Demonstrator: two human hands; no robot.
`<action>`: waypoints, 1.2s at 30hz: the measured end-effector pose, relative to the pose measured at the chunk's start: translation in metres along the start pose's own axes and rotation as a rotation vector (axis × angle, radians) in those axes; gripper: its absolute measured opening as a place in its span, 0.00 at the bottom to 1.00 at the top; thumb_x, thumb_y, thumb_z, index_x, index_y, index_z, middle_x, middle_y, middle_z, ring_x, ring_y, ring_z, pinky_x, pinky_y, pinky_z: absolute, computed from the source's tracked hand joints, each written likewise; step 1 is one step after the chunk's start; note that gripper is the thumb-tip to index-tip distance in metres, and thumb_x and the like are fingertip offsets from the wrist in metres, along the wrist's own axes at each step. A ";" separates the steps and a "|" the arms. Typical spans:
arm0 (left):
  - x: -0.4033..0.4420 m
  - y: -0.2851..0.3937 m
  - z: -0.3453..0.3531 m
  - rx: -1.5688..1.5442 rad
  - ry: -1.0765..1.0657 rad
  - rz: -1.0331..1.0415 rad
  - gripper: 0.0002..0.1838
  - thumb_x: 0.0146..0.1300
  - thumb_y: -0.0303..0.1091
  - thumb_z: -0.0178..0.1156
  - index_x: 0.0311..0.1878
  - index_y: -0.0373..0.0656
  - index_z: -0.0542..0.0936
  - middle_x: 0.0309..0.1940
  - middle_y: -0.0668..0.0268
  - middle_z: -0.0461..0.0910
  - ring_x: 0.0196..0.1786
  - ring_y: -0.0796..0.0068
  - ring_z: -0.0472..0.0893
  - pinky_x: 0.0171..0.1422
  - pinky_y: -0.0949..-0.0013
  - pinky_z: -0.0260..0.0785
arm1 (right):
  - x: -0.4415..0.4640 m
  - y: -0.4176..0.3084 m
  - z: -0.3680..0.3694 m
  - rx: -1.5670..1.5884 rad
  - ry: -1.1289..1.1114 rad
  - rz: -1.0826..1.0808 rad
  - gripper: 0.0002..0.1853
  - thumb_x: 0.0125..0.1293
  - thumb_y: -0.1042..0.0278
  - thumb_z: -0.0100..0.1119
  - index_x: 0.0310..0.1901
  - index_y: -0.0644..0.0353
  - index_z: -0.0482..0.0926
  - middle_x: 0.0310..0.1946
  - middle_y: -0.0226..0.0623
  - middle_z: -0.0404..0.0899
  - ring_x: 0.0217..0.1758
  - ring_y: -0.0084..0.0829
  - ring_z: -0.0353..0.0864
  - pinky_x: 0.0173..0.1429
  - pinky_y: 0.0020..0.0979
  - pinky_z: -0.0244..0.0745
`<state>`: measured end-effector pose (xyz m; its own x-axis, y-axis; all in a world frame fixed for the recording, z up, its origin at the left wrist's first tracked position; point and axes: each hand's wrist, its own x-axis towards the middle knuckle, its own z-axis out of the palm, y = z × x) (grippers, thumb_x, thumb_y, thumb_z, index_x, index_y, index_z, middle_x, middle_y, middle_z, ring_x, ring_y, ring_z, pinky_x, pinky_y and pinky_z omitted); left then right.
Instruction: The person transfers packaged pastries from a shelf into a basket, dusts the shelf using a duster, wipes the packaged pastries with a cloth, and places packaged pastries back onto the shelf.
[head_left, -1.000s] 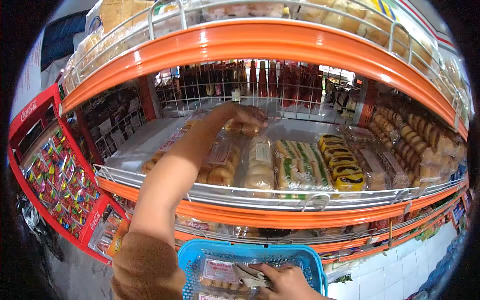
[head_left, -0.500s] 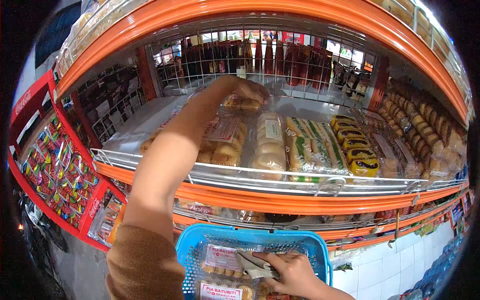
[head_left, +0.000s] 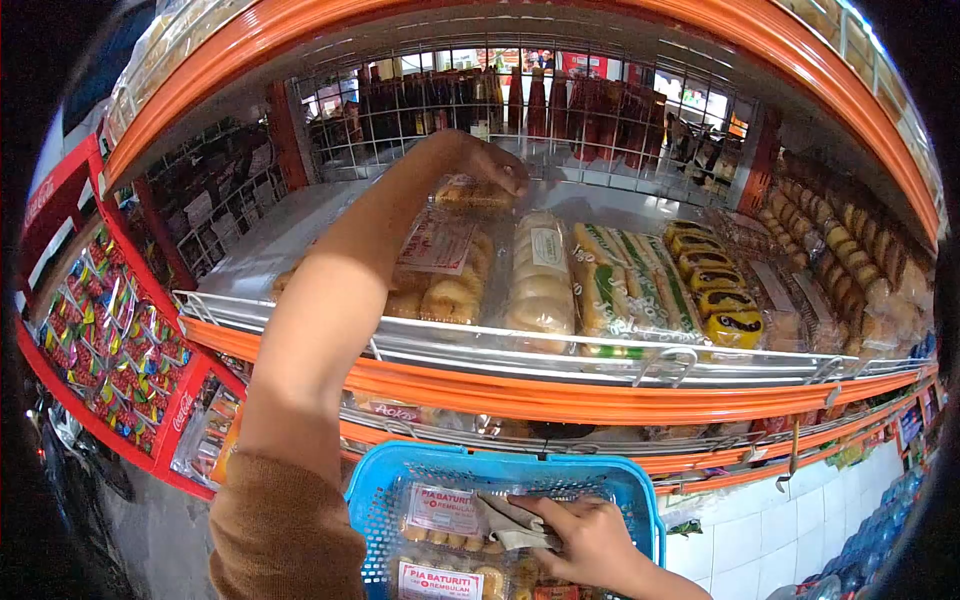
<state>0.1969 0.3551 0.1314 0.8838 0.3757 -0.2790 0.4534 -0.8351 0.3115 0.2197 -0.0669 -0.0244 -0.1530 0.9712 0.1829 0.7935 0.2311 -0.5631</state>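
My left hand [head_left: 492,165] reaches to the back of the shelf, its fingers curled down over a clear pack of brown pastries [head_left: 472,193]. Part of that pack is hidden under my hand and wrist. Below, my right hand [head_left: 590,540] is closed on a crumpled grey cloth [head_left: 515,522] above the blue basket [head_left: 400,462]. Inside the basket lie clear packs with white and red labels reading Pia Baturiti, one pack of pastries [head_left: 440,508] behind another [head_left: 440,580].
On the shelf stand labelled round buns [head_left: 450,275], long white buns [head_left: 540,290], green-striped bread [head_left: 630,290] and yellow-wrapped cakes [head_left: 715,285]. A white wire rail [head_left: 560,348] and orange edge [head_left: 560,402] run along the front. Bottles [head_left: 590,115] stand behind a wire grid; a red rack [head_left: 170,440] is left.
The view has shifted slightly. My left hand stays at the back pastry pack, whose front shows a little differently. My right hand still holds the cloth over the basket.
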 end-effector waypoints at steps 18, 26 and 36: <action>-0.010 0.010 -0.004 0.283 0.136 -0.186 0.48 0.48 0.76 0.47 0.63 0.45 0.66 0.63 0.56 0.63 0.65 0.54 0.63 0.65 0.53 0.57 | 0.000 0.000 0.002 -0.004 0.043 -0.048 0.30 0.41 0.64 0.63 0.53 0.49 0.73 0.16 0.37 0.74 0.22 0.39 0.77 0.29 0.35 0.73; -0.038 0.004 -0.011 0.584 0.628 -0.205 0.33 0.48 0.60 0.60 0.48 0.40 0.78 0.50 0.53 0.76 0.54 0.56 0.75 0.57 0.57 0.66 | 0.007 0.015 0.015 -0.095 0.193 -0.059 0.28 0.45 0.62 0.62 0.52 0.51 0.70 0.26 0.39 0.79 0.26 0.42 0.78 0.32 0.38 0.75; -0.239 0.136 0.194 0.128 1.624 0.030 0.10 0.57 0.38 0.57 0.30 0.40 0.75 0.27 0.58 0.77 0.33 0.56 0.77 0.38 0.60 0.68 | 0.014 0.031 0.035 -0.194 0.273 -0.176 0.27 0.42 0.62 0.63 0.49 0.53 0.72 0.24 0.45 0.78 0.25 0.46 0.78 0.31 0.42 0.74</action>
<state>0.0244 0.0740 0.0647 0.1153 0.2951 0.9485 0.4955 -0.8447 0.2026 0.2215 -0.0437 -0.0671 -0.1556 0.8601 0.4858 0.8699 0.3524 -0.3452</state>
